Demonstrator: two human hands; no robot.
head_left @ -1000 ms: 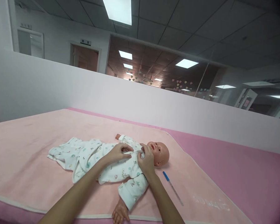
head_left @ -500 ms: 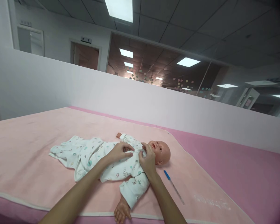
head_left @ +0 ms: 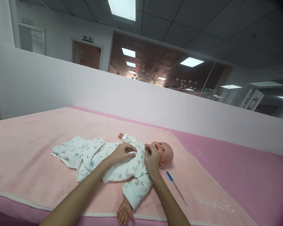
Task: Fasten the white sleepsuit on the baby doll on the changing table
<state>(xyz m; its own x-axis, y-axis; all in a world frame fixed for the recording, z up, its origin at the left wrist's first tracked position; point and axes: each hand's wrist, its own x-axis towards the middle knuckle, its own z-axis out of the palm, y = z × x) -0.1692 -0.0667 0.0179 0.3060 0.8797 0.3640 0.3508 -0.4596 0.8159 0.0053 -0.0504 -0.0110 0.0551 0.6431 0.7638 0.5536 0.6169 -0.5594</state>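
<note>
A baby doll (head_left: 166, 153) lies on its back with its head to the right, dressed in a white baby romper (head_left: 118, 171) with small green prints. My left hand (head_left: 124, 153) rests on the chest, thumb and fingers curled together at the front edge of the romper. Close to the neck, my right hand (head_left: 152, 158) has its fingers bent and closed at the collar; its fingertips partly hide the cloth there. One doll hand (head_left: 125, 212) pokes out of the near sleeve. The lower part of the romper spreads flat and rumpled to the left.
A thermometer-like clear stick with a blue cap (head_left: 169, 176) lies right of the doll. Beneath is a pink pad (head_left: 37, 169) with a pale border, over a darker pink surface (head_left: 245, 175). A white low wall (head_left: 136, 97) stands behind, with a window above.
My right hand has shifted slightly right along the collar, opening a wider gap from my left hand. My left hand stays at the chest. The view has moved a little.
</note>
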